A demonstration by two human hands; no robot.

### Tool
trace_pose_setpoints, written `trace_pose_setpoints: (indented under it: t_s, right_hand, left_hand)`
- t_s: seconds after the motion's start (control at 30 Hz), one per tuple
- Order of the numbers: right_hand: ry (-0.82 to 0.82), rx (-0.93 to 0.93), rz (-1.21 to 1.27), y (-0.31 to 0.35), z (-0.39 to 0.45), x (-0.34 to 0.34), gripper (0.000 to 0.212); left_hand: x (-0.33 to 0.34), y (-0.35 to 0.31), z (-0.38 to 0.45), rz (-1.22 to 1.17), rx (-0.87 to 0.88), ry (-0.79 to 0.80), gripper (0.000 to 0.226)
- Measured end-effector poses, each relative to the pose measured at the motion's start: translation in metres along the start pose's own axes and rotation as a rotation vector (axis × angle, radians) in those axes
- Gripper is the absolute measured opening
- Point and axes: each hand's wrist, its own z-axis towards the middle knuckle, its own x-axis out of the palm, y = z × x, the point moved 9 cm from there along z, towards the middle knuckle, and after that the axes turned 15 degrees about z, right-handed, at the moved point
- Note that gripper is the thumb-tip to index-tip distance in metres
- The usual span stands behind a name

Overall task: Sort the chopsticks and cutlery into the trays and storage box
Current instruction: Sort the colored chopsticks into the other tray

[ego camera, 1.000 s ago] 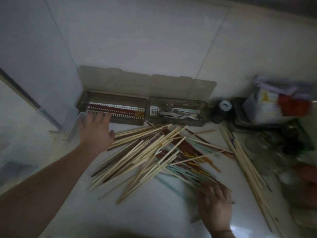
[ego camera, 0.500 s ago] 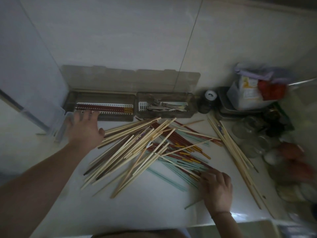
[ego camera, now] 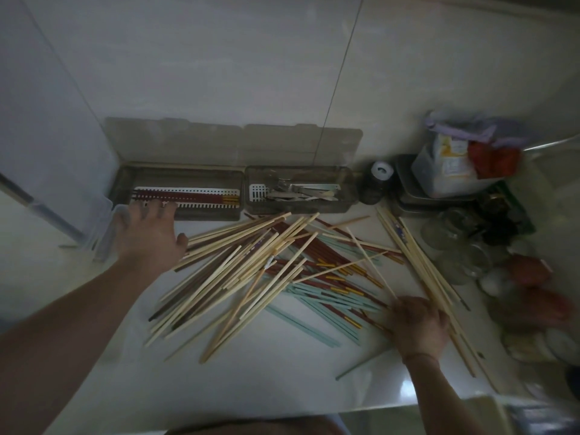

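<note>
Two bare hands are working over a heap of mixed chopsticks (ego camera: 266, 271) on a white counter (ego camera: 282, 381)

The left hand (ego camera: 147, 237) is lying flat with fingers spread, holding nothing, its fingertips reaching the front edge of the left tray (ego camera: 179, 189), where dark red chopsticks are lying on a white slotted insert; the right hand (ego camera: 420, 324) is curling its fingers over the near ends of teal and red chopsticks at the heap's right edge, though whether it is actually pinching any I cannot tell. Cutlery (ego camera: 301, 193) is sitting in the storage box (ego camera: 348, 186) beside the tray, and a separate bundle of pale chopsticks (ego camera: 417, 265) is lying to the right
</note>
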Motion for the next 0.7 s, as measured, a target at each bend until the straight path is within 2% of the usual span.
trace_pose_setpoints:
  t_s: [0.1, 0.2, 0.3, 0.4, 0.47, 0.6, 0.7]
  right_hand:
    - [-0.068, -0.088, 0.068, 0.017, -0.011, -0.014, 0.029]
    - [-0.151, -0.307, 0.162, 0.048, -0.034, -0.030, 0.033]
    - [-0.141, -0.531, 0.197, 0.071, -0.060, -0.028, 0.025]
    - [-0.030, -0.666, 0.134, 0.089, -0.082, -0.009, 0.014]
    - [0.015, -0.626, 0.104, 0.091, -0.084, 0.000, 0.019]
    - [0.021, -0.461, 0.052, 0.086, -0.078, 0.002, 0.031]
    - [0.075, -0.393, -0.006, 0.089, -0.076, 0.005, 0.033]
  left_hand:
    - [-0.007, -0.002, 0.001, 0.045, 0.004, 0.006, 0.061]
    - [-0.020, -0.015, -0.002, 0.015, 0.055, -0.059, 0.064]
    - [-0.045, -0.048, -0.020, -0.189, 0.198, -0.243, 0.061]
    - [-0.064, -0.098, -0.055, -0.300, 0.415, -0.347, 0.054]
    - [-0.064, -0.131, -0.084, -0.340, 0.598, -0.387, 0.049]
    - [-0.049, -0.182, -0.140, -0.241, 0.938, -0.332, 0.043]
    - [-0.041, -0.197, -0.158, -0.190, 0.989, -0.294, 0.040]
